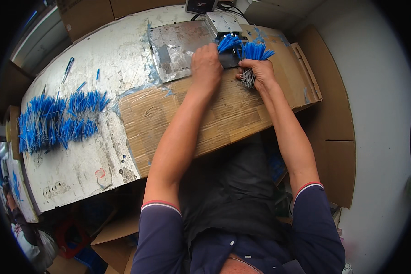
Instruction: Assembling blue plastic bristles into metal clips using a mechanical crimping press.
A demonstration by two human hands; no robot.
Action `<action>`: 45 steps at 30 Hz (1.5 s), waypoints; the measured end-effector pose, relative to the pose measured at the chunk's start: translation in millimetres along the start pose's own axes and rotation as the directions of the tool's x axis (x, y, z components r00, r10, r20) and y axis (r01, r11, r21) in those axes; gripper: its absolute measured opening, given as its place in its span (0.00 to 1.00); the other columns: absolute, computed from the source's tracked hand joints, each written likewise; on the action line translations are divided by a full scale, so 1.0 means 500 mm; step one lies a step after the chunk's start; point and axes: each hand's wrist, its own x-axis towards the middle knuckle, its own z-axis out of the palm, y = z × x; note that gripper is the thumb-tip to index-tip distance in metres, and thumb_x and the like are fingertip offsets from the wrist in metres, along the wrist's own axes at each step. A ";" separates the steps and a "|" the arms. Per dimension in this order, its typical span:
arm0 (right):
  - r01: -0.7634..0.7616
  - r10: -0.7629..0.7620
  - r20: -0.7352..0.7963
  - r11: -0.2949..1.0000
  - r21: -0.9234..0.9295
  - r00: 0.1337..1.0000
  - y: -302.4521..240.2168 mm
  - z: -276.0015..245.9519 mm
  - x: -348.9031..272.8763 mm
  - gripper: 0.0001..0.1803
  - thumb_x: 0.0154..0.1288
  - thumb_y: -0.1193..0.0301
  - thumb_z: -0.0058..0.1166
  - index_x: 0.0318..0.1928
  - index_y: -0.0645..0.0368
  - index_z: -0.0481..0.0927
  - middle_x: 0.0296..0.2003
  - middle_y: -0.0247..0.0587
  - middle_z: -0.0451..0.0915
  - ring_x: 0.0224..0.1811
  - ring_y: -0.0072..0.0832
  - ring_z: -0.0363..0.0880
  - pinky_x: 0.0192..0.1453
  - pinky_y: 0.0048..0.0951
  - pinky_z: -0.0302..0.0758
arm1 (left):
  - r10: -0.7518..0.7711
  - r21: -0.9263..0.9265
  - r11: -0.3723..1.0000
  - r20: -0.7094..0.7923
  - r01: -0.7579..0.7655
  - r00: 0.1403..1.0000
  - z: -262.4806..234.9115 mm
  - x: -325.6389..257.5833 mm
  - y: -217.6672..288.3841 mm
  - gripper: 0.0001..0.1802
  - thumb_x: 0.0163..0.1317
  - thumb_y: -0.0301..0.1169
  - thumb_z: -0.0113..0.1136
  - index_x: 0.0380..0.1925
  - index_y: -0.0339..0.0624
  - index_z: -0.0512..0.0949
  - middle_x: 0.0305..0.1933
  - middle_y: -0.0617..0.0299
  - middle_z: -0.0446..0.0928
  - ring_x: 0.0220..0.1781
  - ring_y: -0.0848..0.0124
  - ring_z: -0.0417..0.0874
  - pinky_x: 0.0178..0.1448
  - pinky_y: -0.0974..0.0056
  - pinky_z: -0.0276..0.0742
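Note:
At the far side of the worktable, my right hand (261, 72) is closed round a bundle of thin metal wires with blue ends (257, 51). The blue ends fan out above my fingers, and the bare wires hang below. My left hand (207, 63) is closed, its back toward me, at the edge of a metal plate (177, 45). A second blue tuft (229, 43) shows just beyond my left fingertips, in front of a small metal machine (223, 23). Whether my left fingers hold that tuft is hidden.
Several heaps of blue-ended wires (43, 121) lie on the white tabletop (84, 169) at left, with a pen (68, 68) behind them. Brown cardboard (169, 114) covers the table's near right part. A white wall (383, 114) rises at right. Another person (36, 244) is partly visible at lower left.

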 end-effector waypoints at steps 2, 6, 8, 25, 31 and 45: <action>-0.013 0.013 -0.009 1.000 -0.023 1.000 0.002 -0.002 0.005 0.04 0.54 0.85 0.63 0.29 0.69 0.80 0.23 0.45 0.79 0.22 0.33 0.81 0.25 0.37 0.85 | 0.008 0.012 1.000 0.004 -0.008 1.000 -0.001 -0.001 0.003 0.06 0.57 0.21 0.54 0.35 0.39 0.75 0.35 0.49 0.78 0.42 0.49 0.80 0.47 0.48 0.74; -0.009 0.003 -0.060 0.996 -0.092 0.998 0.000 0.015 -0.001 0.04 0.53 0.85 0.63 0.27 0.69 0.80 0.21 0.46 0.79 0.19 0.33 0.81 0.24 0.36 0.84 | 0.019 0.076 0.997 0.023 -0.020 1.000 -0.003 -0.002 -0.004 0.06 0.57 0.21 0.54 0.35 0.39 0.75 0.36 0.49 0.78 0.42 0.50 0.80 0.47 0.49 0.74; -0.011 0.001 -0.092 0.995 -0.099 0.996 0.001 0.023 0.000 0.04 0.53 0.85 0.63 0.26 0.70 0.80 0.20 0.46 0.79 0.18 0.33 0.80 0.22 0.36 0.83 | 0.005 0.092 0.996 0.017 -0.007 1.000 -0.003 -0.002 -0.006 0.06 0.57 0.21 0.54 0.35 0.38 0.75 0.36 0.49 0.78 0.42 0.50 0.81 0.47 0.49 0.74; 0.035 -0.087 -0.218 0.972 -0.231 0.972 0.005 0.058 0.041 0.12 0.44 0.88 0.64 0.14 0.67 0.74 0.17 0.49 0.77 0.13 0.37 0.78 0.15 0.37 0.74 | -0.118 0.035 0.991 -0.174 0.126 0.978 -0.002 0.008 -0.017 0.05 0.62 0.24 0.56 0.38 0.39 0.76 0.35 0.49 0.80 0.41 0.49 0.81 0.47 0.47 0.72; -0.013 0.021 -0.162 0.998 0.055 0.987 0.005 0.040 0.022 0.06 0.55 0.83 0.65 0.31 0.72 0.80 0.24 0.50 0.81 0.22 0.36 0.81 0.23 0.38 0.82 | -0.105 0.025 0.994 -0.165 0.111 0.981 0.002 0.005 -0.022 0.06 0.62 0.25 0.56 0.39 0.40 0.77 0.34 0.51 0.80 0.41 0.50 0.81 0.47 0.48 0.71; 0.030 -0.028 -0.018 0.990 0.140 0.999 0.013 0.017 -0.002 0.07 0.56 0.87 0.63 0.34 0.70 0.80 0.26 0.46 0.81 0.25 0.35 0.83 0.31 0.37 0.87 | -0.110 -0.018 0.994 0.012 0.110 0.994 -0.009 0.005 -0.010 0.07 0.60 0.24 0.57 0.38 0.39 0.77 0.36 0.48 0.81 0.42 0.49 0.83 0.48 0.48 0.74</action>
